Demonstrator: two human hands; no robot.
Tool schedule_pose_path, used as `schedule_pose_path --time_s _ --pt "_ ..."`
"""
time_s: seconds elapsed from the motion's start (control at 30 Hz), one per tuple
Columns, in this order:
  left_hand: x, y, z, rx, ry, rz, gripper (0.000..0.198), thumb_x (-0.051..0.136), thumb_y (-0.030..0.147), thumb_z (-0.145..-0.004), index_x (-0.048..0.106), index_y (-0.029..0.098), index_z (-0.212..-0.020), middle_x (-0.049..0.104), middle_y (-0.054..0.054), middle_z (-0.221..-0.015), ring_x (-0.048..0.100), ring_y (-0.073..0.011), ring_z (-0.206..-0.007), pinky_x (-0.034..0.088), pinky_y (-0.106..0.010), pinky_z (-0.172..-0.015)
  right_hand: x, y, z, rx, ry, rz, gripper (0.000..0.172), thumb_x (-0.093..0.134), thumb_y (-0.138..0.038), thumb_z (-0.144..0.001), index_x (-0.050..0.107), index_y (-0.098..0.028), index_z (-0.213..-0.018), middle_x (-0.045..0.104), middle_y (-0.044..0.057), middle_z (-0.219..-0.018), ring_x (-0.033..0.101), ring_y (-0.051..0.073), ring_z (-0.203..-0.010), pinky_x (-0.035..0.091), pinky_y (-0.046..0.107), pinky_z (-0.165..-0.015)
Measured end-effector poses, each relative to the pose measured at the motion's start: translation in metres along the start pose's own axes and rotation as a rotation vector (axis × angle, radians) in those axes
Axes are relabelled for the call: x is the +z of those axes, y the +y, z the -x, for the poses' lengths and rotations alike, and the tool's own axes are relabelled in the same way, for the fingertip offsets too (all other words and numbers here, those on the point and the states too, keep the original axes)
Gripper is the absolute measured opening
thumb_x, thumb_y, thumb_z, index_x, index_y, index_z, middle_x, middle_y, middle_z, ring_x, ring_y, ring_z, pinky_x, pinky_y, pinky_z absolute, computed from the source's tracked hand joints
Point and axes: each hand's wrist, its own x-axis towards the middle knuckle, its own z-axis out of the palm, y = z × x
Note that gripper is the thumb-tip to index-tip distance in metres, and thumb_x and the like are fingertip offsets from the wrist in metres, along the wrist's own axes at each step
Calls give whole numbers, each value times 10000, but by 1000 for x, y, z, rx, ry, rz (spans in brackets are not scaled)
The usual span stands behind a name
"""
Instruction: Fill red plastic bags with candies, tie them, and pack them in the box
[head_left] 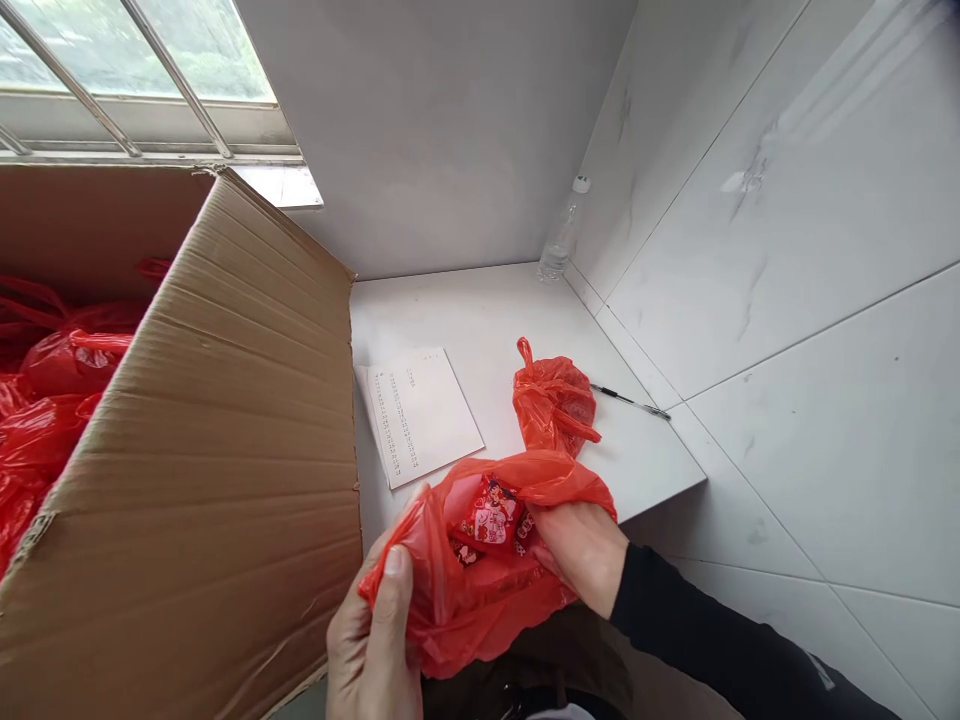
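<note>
An open red plastic bag (450,640) is held up in front of me. My left hand (382,620) is closed on its left rim, thumb on the outside. Inside lie several small red printed packets (491,515). My right hand (574,550) reaches into the bag from the right side; its fingers are hidden among the packets and the plastic, so what they grip does not show. Just beyond the bag, a tied red plastic bag (551,400) rests on the white tabletop (465,310).
A large cardboard box (225,420) stands on the left with several red bags (60,400) inside. On the table lie a printed paper (427,415) and a black pen (630,400). A water bottle (562,235) stands in the back corner. Tiled wall (810,300) borders the right.
</note>
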Motion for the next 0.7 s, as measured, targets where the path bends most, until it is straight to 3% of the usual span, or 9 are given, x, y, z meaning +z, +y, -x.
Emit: schedule_pose_path --time_s 0.13,0.27,0.4,0.57,0.7 --pt "-6 -13 -1 8 -38 -30 551 874 488 -654 776 264 -1148 794 -60 -1099 692 -341 -1146 605 -375 -923 15 4 -8 33 -60 8 523 677 -142 -791 605 -54 -1302 687 218 -1183 623 384 -1171 488 477 -1042" --pt "-5 -9 0 -6 -12 9 533 873 473 -666 774 278 -1152 790 -46 -1117 703 -325 -1127 586 -381 -963 20 11 -5 -24 70 -64 487 578 -193 -870 577 -89 -1346 644 196 -1302 613 365 -1195 491 488 -1036" --pt "0 0 1 8 2 42 532 866 427 -681 761 276 -1181 780 -42 -1145 710 -317 -1112 576 -380 -979 7 13 5 -55 162 -67 373 460 -163 -919 626 -117 -1249 691 163 -1189 670 328 -1061 540 438 -899" --pt "6 10 6 52 -39 7 604 835 447 -711 710 251 -1268 751 -74 -1211 707 -322 -1113 592 -368 -949 -12 11 13 -9 156 -38 258 412 -229 -977 666 -203 -1009 711 61 -853 694 252 -753 487 348 -653" --pt "7 16 13 85 -55 -71 751 874 432 -656 629 316 -1356 722 -71 -1257 727 -316 -1055 635 -339 -831 -16 8 17 -17 123 -93 257 393 -304 -1024 636 -219 -1006 687 38 -891 691 229 -770 445 323 -628"
